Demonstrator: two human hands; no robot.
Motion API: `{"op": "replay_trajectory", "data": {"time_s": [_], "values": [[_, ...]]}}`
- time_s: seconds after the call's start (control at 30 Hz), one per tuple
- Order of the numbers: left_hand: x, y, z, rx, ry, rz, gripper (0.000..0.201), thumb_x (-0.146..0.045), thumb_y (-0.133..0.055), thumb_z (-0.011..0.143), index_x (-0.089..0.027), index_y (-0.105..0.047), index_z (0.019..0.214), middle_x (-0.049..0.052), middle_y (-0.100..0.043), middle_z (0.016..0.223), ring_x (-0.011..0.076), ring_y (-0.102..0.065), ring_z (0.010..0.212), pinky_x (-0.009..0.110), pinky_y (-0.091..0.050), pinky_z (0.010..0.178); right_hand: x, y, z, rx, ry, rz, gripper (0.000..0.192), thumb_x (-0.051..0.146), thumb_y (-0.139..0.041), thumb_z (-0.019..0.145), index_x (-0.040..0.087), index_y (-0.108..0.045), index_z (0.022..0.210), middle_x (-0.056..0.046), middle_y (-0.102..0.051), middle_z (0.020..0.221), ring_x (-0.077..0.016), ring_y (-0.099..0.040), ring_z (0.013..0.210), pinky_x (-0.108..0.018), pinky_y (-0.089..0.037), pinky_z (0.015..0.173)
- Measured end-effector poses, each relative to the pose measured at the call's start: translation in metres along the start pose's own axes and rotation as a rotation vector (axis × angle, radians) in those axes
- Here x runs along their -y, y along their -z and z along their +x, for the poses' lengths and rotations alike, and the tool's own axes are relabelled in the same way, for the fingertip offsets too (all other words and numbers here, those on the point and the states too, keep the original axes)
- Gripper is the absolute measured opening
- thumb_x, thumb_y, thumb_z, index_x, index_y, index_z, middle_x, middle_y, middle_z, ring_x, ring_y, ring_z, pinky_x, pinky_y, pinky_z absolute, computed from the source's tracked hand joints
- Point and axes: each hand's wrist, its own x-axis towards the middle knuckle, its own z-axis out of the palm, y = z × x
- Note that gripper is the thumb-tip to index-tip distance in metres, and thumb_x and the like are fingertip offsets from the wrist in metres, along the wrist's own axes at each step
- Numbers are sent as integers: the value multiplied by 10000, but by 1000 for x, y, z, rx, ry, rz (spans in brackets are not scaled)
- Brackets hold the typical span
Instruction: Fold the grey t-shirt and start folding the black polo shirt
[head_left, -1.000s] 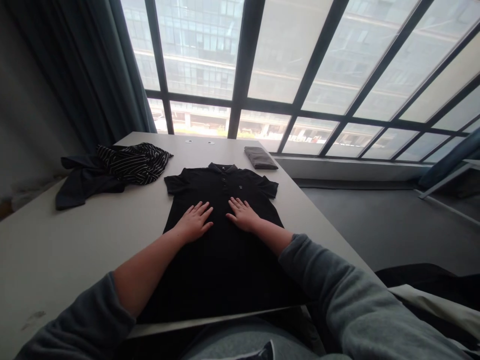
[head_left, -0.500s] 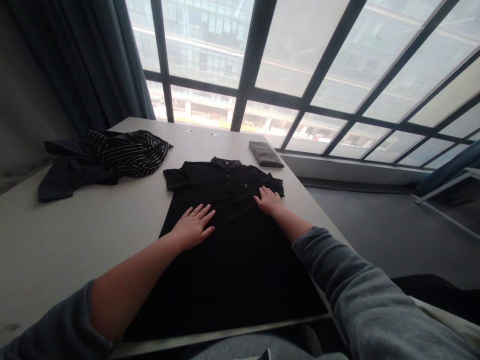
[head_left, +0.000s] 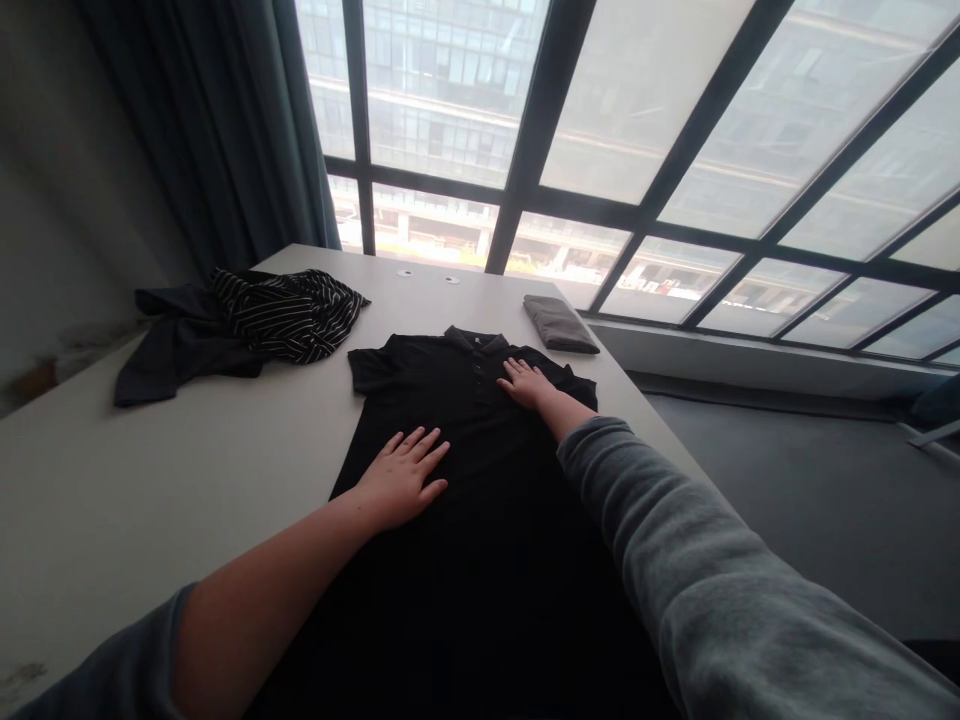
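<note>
A black polo shirt (head_left: 480,500) lies spread flat, front up, on a white table (head_left: 187,490), collar toward the window. My left hand (head_left: 405,475) rests palm down on the shirt's left middle, fingers apart. My right hand (head_left: 529,383) lies flat on the upper chest just right of the button placket, below the collar, fingers spread. Neither hand holds anything.
A heap of dark clothes with a black-and-white striped garment (head_left: 285,312) sits at the table's far left. A folded grey cloth (head_left: 559,323) lies at the far right corner. The table's right edge drops to a dark floor (head_left: 787,490). Curtain and large window stand behind.
My right hand slid from the shirt's middle up and right to the chest near the collar. My left hand stayed in place, and the view moved in closer.
</note>
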Motion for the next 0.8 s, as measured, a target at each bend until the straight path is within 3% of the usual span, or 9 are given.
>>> {"op": "replay_trajectory", "data": {"time_s": [0.1, 0.23, 0.43, 0.67, 0.8], "values": [[-1, -2, 0, 3, 7, 3, 665, -607, -402, 1076, -322, -386, 1676, 26, -238, 1773, 298, -211, 1651, 537, -170, 1329, -12, -3, 20, -13, -74, 31, 743, 616, -256, 1090, 264, -179, 1740, -62, -78, 1811, -305, -99, 1665, -553, -106, 1321], [-3, -1, -1, 9, 20, 6, 663, -605, -397, 1079, -323, -380, 1678, 23, -238, 1775, 296, -207, 1652, 542, -161, 1332, -27, -5, 42, -21, -288, 90, 761, 625, -213, 1086, 247, -153, 1743, -90, -46, 1814, -305, -71, 1667, -609, -98, 1310], [-4, 3, -2, 40, 21, -11, 672, -594, -397, 1084, -304, -361, 1689, 24, -207, 1779, 301, -181, 1658, 556, -154, 1335, -24, 0, 59, -19, -433, 124, 792, 647, -181, 1071, 233, -140, 1744, -109, -39, 1814, -323, -64, 1662, -690, -107, 1281], [-4, 1, -3, 29, 16, -21, 670, -602, -405, 1084, -312, -366, 1686, 31, -215, 1777, 305, -187, 1656, 558, -156, 1339, -12, 16, 76, -25, -429, 41, 719, 615, -269, 1066, 252, -356, 1681, -237, -430, 1648, -438, -433, 1494, -754, -133, 1224], [-3, -1, -3, 3, 2, -27, 662, -607, -400, 1087, -337, -354, 1689, 24, -218, 1778, 311, -189, 1655, 559, -158, 1339, -9, 11, 81, -17, -501, 114, 733, 622, -270, 1064, 302, -251, 1723, -223, -236, 1751, -470, -266, 1580, -780, -189, 1192]]}}
